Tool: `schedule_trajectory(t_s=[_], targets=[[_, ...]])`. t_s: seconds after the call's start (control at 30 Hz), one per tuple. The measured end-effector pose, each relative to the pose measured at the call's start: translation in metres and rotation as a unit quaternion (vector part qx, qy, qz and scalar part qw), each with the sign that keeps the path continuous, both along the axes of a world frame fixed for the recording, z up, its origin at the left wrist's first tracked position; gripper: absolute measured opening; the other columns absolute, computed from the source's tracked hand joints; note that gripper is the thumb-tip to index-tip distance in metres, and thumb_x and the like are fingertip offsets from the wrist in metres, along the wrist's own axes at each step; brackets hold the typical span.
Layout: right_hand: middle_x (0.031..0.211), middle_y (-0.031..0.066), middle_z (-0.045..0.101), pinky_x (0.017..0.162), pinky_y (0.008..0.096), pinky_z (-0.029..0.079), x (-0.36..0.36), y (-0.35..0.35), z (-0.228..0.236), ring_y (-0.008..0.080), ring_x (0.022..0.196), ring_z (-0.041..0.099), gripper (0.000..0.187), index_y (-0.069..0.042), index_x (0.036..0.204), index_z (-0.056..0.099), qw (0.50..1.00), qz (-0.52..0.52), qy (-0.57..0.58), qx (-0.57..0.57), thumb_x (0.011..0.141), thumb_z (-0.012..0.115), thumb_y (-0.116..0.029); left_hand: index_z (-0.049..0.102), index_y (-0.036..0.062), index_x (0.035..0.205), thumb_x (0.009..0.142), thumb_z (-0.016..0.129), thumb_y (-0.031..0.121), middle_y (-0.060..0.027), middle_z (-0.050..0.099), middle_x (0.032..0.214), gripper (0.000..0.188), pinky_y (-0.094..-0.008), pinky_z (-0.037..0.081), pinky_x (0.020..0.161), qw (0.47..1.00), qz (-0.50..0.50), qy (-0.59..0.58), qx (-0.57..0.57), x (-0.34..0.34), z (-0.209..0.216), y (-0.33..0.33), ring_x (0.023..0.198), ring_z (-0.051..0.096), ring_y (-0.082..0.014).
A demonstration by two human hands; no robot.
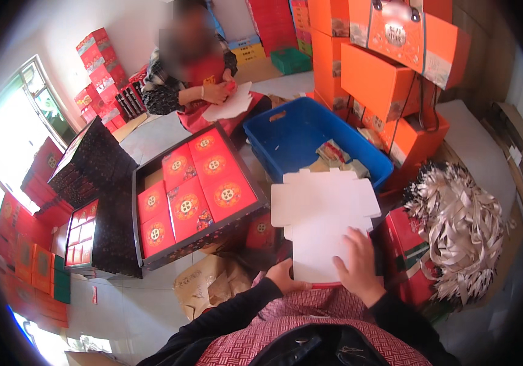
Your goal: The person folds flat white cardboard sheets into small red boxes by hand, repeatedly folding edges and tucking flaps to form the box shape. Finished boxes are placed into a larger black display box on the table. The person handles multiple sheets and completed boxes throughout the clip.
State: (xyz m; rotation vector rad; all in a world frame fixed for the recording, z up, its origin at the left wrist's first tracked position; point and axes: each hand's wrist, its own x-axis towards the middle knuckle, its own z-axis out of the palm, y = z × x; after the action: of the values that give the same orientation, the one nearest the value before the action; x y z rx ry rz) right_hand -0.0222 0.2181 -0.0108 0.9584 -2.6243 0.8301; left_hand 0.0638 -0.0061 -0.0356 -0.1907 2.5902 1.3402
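A flat, unfolded cardboard box blank (325,210) lies in front of me, white side up, with tabs at its far end. A thin red edge shows along its near side. My left hand (283,277) is closed on the blank's near left corner, thumb along the edge. My right hand (360,265) rests over its near right part with the fingers spread. To the left, a black-sided tray (249,213) holds several red boxes (227,194) with round gold emblems. One spot in its far left part shows bare cardboard.
Beyond the blank stands a blue plastic crate (261,143) with some wrappers inside. Orange gift boxes (371,79) are stacked at the far right; a heap of pale ribbons (462,238) lies nearer. Crumpled brown paper (213,283) is on the floor. Across from me a person (203,79) handles another white blank.
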Motion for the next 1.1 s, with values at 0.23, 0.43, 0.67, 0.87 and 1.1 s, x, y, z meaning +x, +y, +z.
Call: schedule_trajectory(t_s=[0.23, 0.43, 0.67, 0.87, 1.1], targets=[[0.08, 0.0094, 0.067, 0.061, 0.0325, 0.052, -0.068, 0.068, -0.059, 0.0198, 0.07, 0.066, 0.042, 0.006, 0.111, 0.057, 0.895, -0.095, -0.305, -0.311, 0.084, 0.068, -0.024, 0.062, -0.0026, 0.111, 0.094, 0.058, 0.026, -0.0089, 0.067, 0.101, 0.033, -0.031, 0.053, 0.077, 0.949, 0.073, -0.01, 0.308, -0.044, -0.04, -0.012, 0.085, 0.064, -0.0174], [0.081, 0.0046, 0.067, 0.056, 0.0274, 0.052, -0.078, 0.058, -0.01, 0.0136, 0.067, 0.065, 0.034, 0.0, 0.093, 0.065, 0.785, -0.149, -0.549, -0.244, 0.086, 0.068, -0.033, 0.054, -0.0031, 0.121, 0.086, 0.063, 0.005, -0.014, 0.066, 0.107, 0.037, -0.0358, 0.056, 0.08, 0.875, 0.09, -0.041, 0.474, -0.076, -0.009, -0.005, 0.092, 0.067, -0.0243], [0.116, 0.0084, 0.063, 0.091, 0.0338, 0.048, -0.082, 0.058, 0.025, 0.0189, 0.103, 0.062, 0.032, 0.003, 0.12, 0.056, 0.631, -0.002, -0.596, -0.496, 0.094, 0.058, -0.017, 0.056, -0.0027, 0.118, 0.088, 0.064, 0.008, -0.0095, 0.067, 0.102, 0.034, -0.0317, 0.054, 0.076, 0.925, 0.016, 0.102, 0.365, -0.051, 0.024, 0.024, 0.087, 0.066, -0.0189], [0.112, 0.0079, 0.064, 0.088, 0.0279, 0.049, -0.12, 0.052, 0.117, 0.0143, 0.099, 0.062, 0.036, 0.005, 0.122, 0.052, 0.794, 0.154, -0.431, -0.399, 0.089, 0.06, -0.009, 0.046, 0.0016, 0.131, 0.089, 0.063, 0.034, -0.0159, 0.046, 0.136, 0.056, -0.0397, 0.035, 0.104, 0.908, -0.168, 0.375, 0.081, -0.034, 0.041, 0.003, 0.125, 0.043, -0.0272], [0.098, 0.0039, 0.065, 0.078, 0.0236, 0.049, -0.185, 0.003, 0.22, 0.0097, 0.088, 0.062, 0.032, 0.004, 0.113, 0.057, 0.885, 0.256, -0.389, -0.024, 0.083, 0.062, -0.004, 0.042, -0.0014, 0.135, 0.088, 0.062, 0.023, -0.0165, 0.057, 0.122, 0.057, -0.0425, 0.047, 0.094, 0.74, -0.086, 0.067, 0.663, -0.046, 0.128, -0.082, 0.111, 0.058, -0.0295]])
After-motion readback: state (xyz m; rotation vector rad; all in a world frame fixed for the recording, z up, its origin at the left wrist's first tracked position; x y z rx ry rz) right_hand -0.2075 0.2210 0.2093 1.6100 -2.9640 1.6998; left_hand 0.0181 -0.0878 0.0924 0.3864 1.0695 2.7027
